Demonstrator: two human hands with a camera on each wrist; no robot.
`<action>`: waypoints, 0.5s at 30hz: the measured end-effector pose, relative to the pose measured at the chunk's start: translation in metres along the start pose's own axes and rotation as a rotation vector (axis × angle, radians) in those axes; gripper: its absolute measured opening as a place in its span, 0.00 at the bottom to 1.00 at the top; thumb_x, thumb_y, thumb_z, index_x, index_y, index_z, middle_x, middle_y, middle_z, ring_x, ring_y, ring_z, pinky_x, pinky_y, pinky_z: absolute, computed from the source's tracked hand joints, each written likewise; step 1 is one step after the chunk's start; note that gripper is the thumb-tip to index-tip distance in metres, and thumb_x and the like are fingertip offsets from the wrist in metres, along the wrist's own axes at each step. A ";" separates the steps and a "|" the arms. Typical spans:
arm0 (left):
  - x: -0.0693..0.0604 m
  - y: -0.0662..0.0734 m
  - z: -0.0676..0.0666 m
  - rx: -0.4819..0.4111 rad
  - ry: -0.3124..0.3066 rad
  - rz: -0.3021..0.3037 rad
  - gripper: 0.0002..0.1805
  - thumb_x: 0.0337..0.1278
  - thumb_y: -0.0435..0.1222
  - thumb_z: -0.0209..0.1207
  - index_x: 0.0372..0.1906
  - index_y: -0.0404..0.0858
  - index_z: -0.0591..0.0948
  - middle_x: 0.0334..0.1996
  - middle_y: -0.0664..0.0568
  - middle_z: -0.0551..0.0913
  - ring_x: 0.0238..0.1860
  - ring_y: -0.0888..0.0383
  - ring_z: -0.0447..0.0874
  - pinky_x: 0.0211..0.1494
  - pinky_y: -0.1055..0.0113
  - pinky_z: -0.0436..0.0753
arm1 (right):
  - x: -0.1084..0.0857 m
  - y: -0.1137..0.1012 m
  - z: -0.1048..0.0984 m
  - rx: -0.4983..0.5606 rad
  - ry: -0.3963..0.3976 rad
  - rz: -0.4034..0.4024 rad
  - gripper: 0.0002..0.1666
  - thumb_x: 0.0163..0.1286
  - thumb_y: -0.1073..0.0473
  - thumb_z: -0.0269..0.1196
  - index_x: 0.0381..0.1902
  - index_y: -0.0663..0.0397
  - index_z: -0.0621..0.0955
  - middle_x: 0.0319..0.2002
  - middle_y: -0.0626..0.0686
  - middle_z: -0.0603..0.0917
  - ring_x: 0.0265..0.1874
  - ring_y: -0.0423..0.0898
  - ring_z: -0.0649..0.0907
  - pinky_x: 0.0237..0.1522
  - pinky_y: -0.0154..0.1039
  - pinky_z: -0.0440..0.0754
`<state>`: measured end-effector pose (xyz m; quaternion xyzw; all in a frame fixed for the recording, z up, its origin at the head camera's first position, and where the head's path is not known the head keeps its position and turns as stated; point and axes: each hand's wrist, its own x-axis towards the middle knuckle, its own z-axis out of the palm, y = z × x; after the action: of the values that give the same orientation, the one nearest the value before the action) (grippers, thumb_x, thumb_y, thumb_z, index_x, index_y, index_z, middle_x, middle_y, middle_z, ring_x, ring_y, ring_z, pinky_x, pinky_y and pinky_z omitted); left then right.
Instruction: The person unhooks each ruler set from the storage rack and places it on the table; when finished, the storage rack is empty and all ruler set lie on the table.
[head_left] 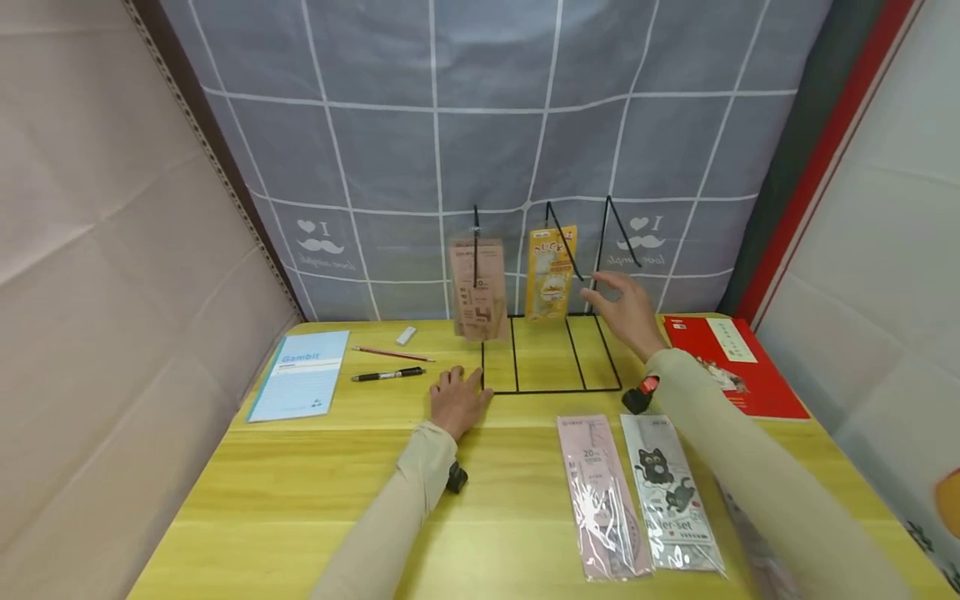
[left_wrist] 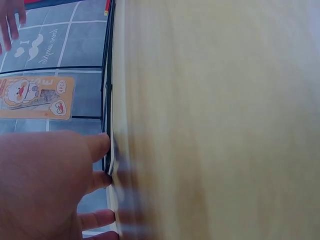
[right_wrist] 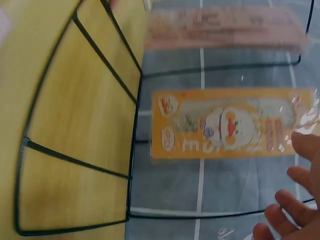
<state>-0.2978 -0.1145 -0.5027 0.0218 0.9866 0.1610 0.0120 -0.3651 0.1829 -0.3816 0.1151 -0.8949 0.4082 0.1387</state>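
A black wire display rack [head_left: 547,392] stands on the wooden table with upright hooks at its back. From the middle hook hangs a yellow duck package [head_left: 551,275]; pink packages [head_left: 480,292] hang from the left one. My right hand [head_left: 628,315], fingers loosely bent and holding nothing, is beside the yellow package; in the right wrist view its fingertips [right_wrist: 302,142] come close to the package's edge, and contact is unclear. My left hand [head_left: 457,402] rests on the table with spread fingers, its thumb [left_wrist: 100,146] touching the rack's front left corner.
A pink ruler package [head_left: 602,492] and a cat ruler-set package [head_left: 671,492] lie in front of the rack, another partly under the right sleeve. At left are a notebook [head_left: 300,375], pencil [head_left: 393,354], pen [head_left: 388,374] and eraser [head_left: 406,336]; at right, a red booklet [head_left: 735,367].
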 end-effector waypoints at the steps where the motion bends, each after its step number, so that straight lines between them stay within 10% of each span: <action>1: 0.000 0.000 0.001 0.002 0.003 -0.002 0.31 0.79 0.55 0.50 0.78 0.49 0.69 0.75 0.39 0.66 0.74 0.35 0.62 0.70 0.37 0.66 | 0.008 0.002 0.003 0.006 0.007 -0.005 0.32 0.78 0.47 0.63 0.74 0.54 0.75 0.76 0.62 0.70 0.77 0.63 0.67 0.74 0.64 0.65; 15: -0.002 0.001 0.000 0.024 0.011 -0.001 0.30 0.79 0.56 0.49 0.78 0.51 0.69 0.75 0.41 0.67 0.73 0.38 0.64 0.68 0.39 0.69 | 0.068 0.021 0.035 0.156 0.065 0.016 0.35 0.75 0.43 0.64 0.71 0.59 0.77 0.79 0.56 0.67 0.81 0.58 0.61 0.77 0.61 0.63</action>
<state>-0.2955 -0.1140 -0.5021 0.0207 0.9885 0.1493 0.0061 -0.4412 0.1630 -0.3952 0.1053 -0.8562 0.4814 0.1551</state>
